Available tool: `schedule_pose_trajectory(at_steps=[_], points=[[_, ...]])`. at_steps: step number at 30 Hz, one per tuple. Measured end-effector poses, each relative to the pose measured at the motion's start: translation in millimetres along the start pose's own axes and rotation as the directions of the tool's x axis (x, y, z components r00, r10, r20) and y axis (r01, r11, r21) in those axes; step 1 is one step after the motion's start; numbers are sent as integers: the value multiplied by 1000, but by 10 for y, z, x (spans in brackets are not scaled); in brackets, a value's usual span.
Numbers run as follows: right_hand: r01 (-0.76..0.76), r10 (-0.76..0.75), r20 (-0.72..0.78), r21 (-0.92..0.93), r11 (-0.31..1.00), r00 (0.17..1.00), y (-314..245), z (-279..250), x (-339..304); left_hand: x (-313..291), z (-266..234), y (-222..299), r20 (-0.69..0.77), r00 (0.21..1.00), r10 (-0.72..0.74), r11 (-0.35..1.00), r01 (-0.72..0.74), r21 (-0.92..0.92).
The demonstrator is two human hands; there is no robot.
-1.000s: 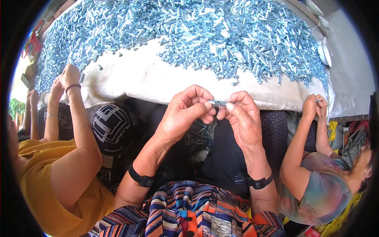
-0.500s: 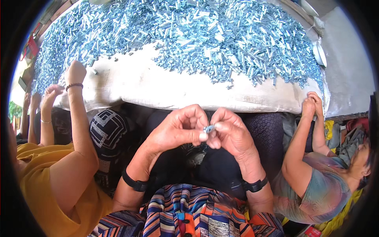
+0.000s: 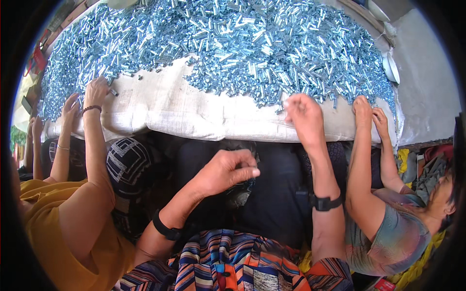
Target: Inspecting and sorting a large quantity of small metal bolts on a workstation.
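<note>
My left hand (image 3: pixel 224 173) hovers above my dark-trousered lap, fingers bent and the thumb stretched out apart from them. Nothing shows between its fingertips. My right hand (image 3: pixel 307 120) reaches over the near edge of the cloth-covered table, its fingers half bent and slightly blurred. Nothing can be made out in it. A big heap of small shiny blue-silver metal tubes (image 3: pixel 262 43) covers most of the tabletop. The heap's front edge lies just beyond my right fingertips. Whitish woven cloth (image 3: pixel 194 114) shows along the table's near side.
To the left, a person in a mustard top (image 3: pixel 73 218) has hands at the heap's edge. On the right, another person in a multicoloured top (image 3: pixel 388 237) also reaches to the tubes. White bowls (image 3: pixel 391 67) stand by the far right edge. A clear bag (image 3: pixel 239 198) lies below my left hand.
My hands have parted from a shared hold on a small metal piece, which no longer shows. The right has moved forward to the heap; the left stays over my lap. The right-hand person's hands have moved left.
</note>
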State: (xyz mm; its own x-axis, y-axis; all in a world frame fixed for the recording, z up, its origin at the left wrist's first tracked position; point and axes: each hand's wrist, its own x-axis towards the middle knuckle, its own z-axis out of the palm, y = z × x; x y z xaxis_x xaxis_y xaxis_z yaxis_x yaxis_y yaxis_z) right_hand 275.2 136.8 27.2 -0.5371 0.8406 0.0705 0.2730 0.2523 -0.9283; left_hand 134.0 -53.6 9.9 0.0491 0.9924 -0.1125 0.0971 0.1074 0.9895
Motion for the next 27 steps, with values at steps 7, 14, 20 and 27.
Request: schedule_pose_trajectory(at_steps=[7,14,20,27], points=[[208,-331,-14,-753,624,943,43,57,582,124,-217,104,-257,964,63,926,40,374],[189,-325,-16,-787,588,946,29,133,560,628,-664,-1,-600,720,348,687,239,686],[178,-253,-109,-454,873,961,-20,88,291,859,-616,-33,-622,726,293,583,380,718],[-86,58,77,425,901,995,-176,146,-148,706,-646,66,-618,756,213,800,228,554]])
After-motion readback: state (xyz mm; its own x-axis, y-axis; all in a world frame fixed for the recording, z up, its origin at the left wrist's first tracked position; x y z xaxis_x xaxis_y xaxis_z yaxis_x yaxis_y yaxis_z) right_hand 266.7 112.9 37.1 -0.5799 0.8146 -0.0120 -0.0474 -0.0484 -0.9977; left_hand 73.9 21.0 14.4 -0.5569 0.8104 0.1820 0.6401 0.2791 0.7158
